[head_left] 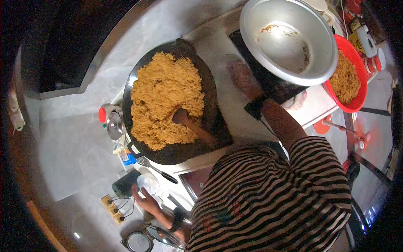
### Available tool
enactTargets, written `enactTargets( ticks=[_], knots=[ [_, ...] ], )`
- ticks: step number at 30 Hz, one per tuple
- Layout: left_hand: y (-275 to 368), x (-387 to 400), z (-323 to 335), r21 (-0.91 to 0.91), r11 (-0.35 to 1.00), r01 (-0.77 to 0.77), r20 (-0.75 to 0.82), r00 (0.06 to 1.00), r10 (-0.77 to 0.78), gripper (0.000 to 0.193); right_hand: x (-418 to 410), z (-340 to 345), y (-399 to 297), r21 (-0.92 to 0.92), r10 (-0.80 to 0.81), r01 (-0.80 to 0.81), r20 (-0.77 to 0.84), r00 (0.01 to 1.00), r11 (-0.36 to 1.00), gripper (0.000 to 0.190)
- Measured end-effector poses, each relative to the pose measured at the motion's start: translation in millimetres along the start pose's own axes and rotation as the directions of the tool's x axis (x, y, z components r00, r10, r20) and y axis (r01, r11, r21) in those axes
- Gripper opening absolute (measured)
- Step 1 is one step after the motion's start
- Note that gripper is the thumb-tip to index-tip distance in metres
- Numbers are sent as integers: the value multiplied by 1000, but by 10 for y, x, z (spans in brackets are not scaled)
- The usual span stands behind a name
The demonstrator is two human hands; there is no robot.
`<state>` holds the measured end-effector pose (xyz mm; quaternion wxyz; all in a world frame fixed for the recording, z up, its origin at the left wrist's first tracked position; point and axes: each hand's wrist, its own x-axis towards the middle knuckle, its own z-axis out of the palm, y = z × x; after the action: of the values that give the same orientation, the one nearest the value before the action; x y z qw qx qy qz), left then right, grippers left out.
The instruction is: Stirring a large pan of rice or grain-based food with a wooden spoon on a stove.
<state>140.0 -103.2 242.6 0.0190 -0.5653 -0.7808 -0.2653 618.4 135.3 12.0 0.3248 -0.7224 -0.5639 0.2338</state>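
Note:
A black wok (207,75) holds a large mound of orange-brown thin noodles (167,94). A wooden spatula (196,127) rests in them, untouched by either hand, its handle toward my body. My left hand (146,201), fingers apart and apparently empty, is beside a clear plastic container (149,183) and a dark cylindrical container (126,183). Blurred, my right hand (242,75) is over the counter between the wok and a large metal basin (283,47); its fingers cannot be made out. The basin bears brown residue and stands on a black cooktop (277,91).
A red basin (362,82) of similar noodles stands beyond the metal basin. A slotted turner (157,170) lies near the wok's handle. Plugged sockets (112,209) are on the wall at lower left, above an open-lidded appliance (138,242). A lidded pot (114,125) stands behind the wok.

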Motion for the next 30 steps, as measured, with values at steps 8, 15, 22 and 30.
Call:
enactTargets(
  ticks=[8, 15, 22, 30],
  knots=[
    [-225, -46, -37, 189, 982, 7, 28, 1000, -13, 31, 497, 167, 95, -716, -421, -359, -662, 620, 598, 23],
    [-407, -123, -27, 227, 974, -10, 50, 999, -2, 32, 656, 272, 179, -712, -390, -169, -549, 739, 682, 21],
    [-279, -42, 64, 245, 970, -3, 93, 995, -20, 30, 614, 179, 257, -280, -168, 63, -370, 914, 958, 21],
    [-187, 5, 109, 259, 964, 59, 150, 984, -100, 29, 410, -474, -735, 249, -355, 419, -262, 897, 873, 20]
  ],
)
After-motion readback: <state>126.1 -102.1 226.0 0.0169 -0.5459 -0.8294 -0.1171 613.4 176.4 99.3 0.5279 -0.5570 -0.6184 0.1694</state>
